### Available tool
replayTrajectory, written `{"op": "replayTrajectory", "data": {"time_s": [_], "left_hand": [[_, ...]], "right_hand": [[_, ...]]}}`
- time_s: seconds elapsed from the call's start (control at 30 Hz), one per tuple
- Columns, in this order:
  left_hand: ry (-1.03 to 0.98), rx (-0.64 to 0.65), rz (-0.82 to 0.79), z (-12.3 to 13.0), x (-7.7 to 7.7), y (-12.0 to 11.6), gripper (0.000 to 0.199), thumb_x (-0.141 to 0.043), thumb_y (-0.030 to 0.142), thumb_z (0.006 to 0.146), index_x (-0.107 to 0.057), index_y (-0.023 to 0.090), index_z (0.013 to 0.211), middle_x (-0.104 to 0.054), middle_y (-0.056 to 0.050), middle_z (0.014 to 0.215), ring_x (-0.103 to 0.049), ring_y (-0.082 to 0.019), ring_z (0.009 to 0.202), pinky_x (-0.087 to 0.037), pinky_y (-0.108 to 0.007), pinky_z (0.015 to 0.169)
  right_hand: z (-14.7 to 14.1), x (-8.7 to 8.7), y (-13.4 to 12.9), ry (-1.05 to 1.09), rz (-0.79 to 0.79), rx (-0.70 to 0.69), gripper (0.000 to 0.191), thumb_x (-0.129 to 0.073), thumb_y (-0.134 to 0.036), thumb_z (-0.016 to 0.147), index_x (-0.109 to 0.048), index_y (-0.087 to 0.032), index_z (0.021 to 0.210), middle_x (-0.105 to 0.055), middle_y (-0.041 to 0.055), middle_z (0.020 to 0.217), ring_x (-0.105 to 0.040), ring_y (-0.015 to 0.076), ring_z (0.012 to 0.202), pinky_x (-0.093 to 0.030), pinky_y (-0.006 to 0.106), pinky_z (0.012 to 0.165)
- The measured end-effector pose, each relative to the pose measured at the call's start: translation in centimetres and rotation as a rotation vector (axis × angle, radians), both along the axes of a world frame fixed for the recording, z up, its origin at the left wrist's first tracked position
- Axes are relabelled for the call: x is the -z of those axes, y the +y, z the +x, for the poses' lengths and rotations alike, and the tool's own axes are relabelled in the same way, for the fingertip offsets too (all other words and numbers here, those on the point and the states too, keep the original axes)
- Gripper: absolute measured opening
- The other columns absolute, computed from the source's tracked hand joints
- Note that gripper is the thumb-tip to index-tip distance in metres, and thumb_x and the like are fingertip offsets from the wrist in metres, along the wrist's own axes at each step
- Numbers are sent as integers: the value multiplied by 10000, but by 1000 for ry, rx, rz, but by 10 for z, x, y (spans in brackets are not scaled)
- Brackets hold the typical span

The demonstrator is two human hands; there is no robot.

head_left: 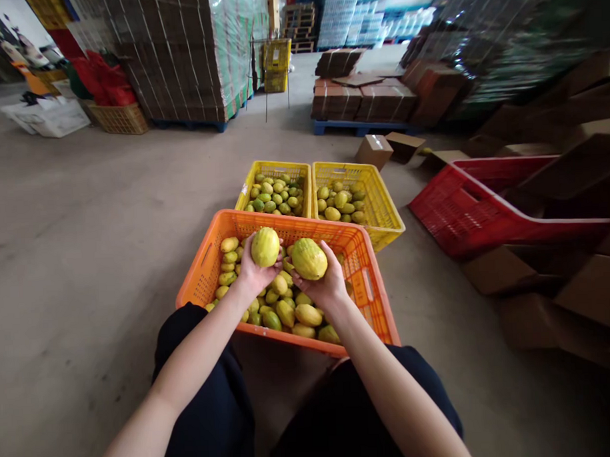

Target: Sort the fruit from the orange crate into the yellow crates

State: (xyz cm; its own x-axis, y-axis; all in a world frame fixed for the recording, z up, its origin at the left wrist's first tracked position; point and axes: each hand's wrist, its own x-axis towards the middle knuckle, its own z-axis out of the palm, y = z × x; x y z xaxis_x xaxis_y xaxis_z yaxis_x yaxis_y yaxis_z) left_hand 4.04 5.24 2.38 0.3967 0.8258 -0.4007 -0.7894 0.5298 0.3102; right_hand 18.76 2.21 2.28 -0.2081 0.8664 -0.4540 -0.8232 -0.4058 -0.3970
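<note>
My left hand (256, 269) holds a rounded yellow-green fruit (265, 247) with its fingers wrapped round it. A larger, ridged yellow-green fruit (309, 259) rests in my right hand (328, 285), its thumb along the right side. The two fruits are a little apart, both above an orange crate (206, 265) that holds many yellow and green fruits (284, 312). Behind it stand two yellow crates side by side, the left one (283, 168) and the right one (378, 198), each with similar fruits inside.
A red crate (447, 207) with cardboard in it stands at the right, beside open boxes (506, 268). Small cartons (375, 151) lie behind the yellow crates. Farther back are flattened cardboard stacks on a blue pallet (361, 127) and a wrapped stack (179, 59).
</note>
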Motion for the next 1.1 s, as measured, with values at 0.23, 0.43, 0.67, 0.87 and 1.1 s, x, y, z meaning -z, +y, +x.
{"op": "replayTrajectory", "data": {"time_s": [0.23, 0.43, 0.67, 0.87, 1.1], "left_hand": [[47, -8, 48, 0, -10, -4, 303, -390, 308, 957, -639, 154, 1037, -706, -95, 810, -635, -146, 601, -533, -214, 534], [58, -16, 66, -5, -17, -6, 340, -482, 460, 927, -640, 170, 1007, -688, -58, 818, -657, -163, 649, -576, -270, 576], [106, -68, -1, -4, -11, -2, 415, -513, 524, 899, -657, 136, 934, -674, -70, 733, -638, -152, 609, -533, -238, 522], [95, -44, 12, -2, -10, 1, 440, -429, 477, 960, -673, 115, 1013, -707, -83, 792, -645, -159, 616, -538, -260, 563], [92, -98, -43, 0, -10, 3, 351, -370, 306, 967, -665, 115, 961, -706, -88, 776, -700, -208, 769, -579, -341, 751]], "right_hand": [[5, -5, 0, -42, 46, 106, 225, -551, -359, 836, -659, -180, 919, -733, 61, 731, -698, 226, 658, -561, 317, 508], [8, -7, 1, -60, 5, 131, 207, -531, -360, 835, -667, -205, 849, -726, 36, 677, -703, 236, 655, -532, 309, 462], [5, 6, 5, -37, 26, 42, 135, -576, -276, 809, -683, -228, 876, -759, 33, 771, -728, 261, 815, -601, 421, 702], [-3, 9, 5, -106, 72, 42, 190, -615, -384, 831, -675, -222, 910, -767, 42, 842, -727, 266, 879, -606, 418, 733], [-4, -3, -2, -166, 242, -8, 212, -708, -287, 739, -663, -202, 928, -758, 41, 876, -704, 254, 958, -587, 378, 809]]}}
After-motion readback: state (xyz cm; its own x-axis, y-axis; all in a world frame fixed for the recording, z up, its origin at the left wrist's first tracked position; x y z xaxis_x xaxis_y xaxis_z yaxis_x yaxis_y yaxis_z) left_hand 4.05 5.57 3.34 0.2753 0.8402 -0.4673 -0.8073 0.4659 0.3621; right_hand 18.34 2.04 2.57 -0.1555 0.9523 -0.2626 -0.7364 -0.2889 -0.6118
